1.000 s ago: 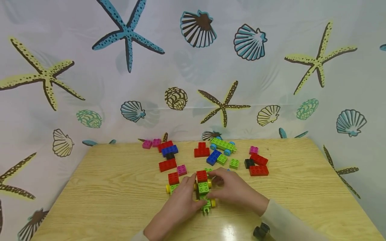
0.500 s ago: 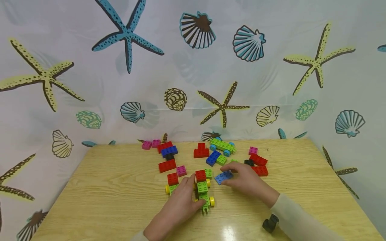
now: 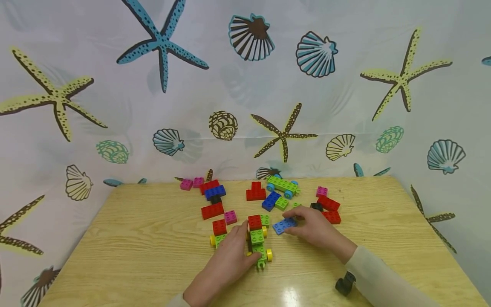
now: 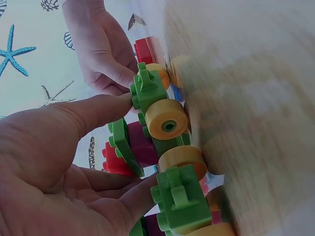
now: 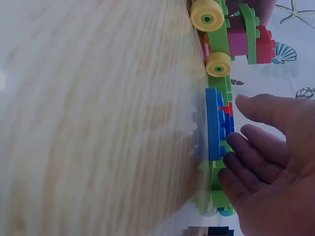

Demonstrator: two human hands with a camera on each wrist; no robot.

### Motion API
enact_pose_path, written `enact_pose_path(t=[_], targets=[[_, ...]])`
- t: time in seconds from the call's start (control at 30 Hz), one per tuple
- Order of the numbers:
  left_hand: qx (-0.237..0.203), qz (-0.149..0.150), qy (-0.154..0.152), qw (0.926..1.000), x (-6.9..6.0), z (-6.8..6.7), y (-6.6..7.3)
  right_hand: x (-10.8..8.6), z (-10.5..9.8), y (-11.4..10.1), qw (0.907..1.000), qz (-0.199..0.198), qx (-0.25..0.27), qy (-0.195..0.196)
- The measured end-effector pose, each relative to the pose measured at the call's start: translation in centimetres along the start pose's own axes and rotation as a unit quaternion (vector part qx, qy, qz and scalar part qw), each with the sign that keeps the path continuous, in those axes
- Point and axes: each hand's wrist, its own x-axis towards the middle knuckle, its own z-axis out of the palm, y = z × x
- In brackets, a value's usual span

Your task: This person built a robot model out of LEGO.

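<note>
My left hand [image 3: 227, 261] holds a green wheeled vehicle [image 3: 258, 236] with yellow wheels and a red brick on top. In the left wrist view, the thumb of that hand [image 4: 64, 162] presses the vehicle's green end piece [image 4: 147, 91], with a magenta brick in the stack. Close by on the left is a second such vehicle [image 3: 220, 239], partly hidden by the hand. My right hand [image 3: 320, 230] hovers at the blue plate [image 3: 284, 225], fingers loosely bent. The right wrist view shows the plate [image 5: 213, 124] flat on the table beside the relaxed hand [image 5: 275, 152], not gripped.
Behind the hands lie red [image 3: 255, 192], blue [image 3: 271, 201], green and magenta bricks, plus a green car base with blue wheels [image 3: 282, 185]. More red bricks [image 3: 328, 203] lie at right. A black object [image 3: 345, 284] is by the right sleeve. A patterned cloth hangs behind the table.
My right hand has moved away from the vehicle to the right, and the blue plate it had mostly covered now shows. My left hand has stayed on the vehicle.
</note>
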Motion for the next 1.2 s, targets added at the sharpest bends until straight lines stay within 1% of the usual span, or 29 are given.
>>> enact_pose_path(t=[0.27, 0.5, 0.77, 0.9, 1.07, 1.13, 1.2], targets=[[-0.001, 0.006, 0.002, 1.0, 0.1, 0.1, 0.0, -0.2, 0.0, -0.3, 0.9998, -0.011, -0.018, 0.005], [-0.004, 0.015, 0.002, 0.9999, 0.1, 0.5, 0.1, -0.2, -0.1, 0.1, 0.9986, 0.007, -0.052, 0.001], [-0.001, 0.021, 0.018, 0.9996, 0.1, 0.5, 0.1, -0.9, -0.4, 0.7, 0.9975, 0.012, -0.069, -0.014], [0.006, 0.027, 0.042, 0.9987, -0.1, 0.6, 0.1, -1.5, -0.5, 0.9, 0.9971, -0.003, -0.072, -0.025], [0.014, 0.031, 0.086, 0.9957, -0.4, 0.3, 0.5, -2.3, -0.8, 0.9, 0.9968, -0.015, -0.065, -0.044], [0.021, 0.043, 0.105, 0.9933, -0.5, 0.1, 0.8, -2.7, -0.9, 0.9, 0.9964, -0.014, -0.064, -0.054], [0.031, 0.065, 0.119, 0.9902, -0.8, -0.1, 1.1, -3.1, -1.0, 0.9, 0.9959, -0.015, -0.06, -0.065]])
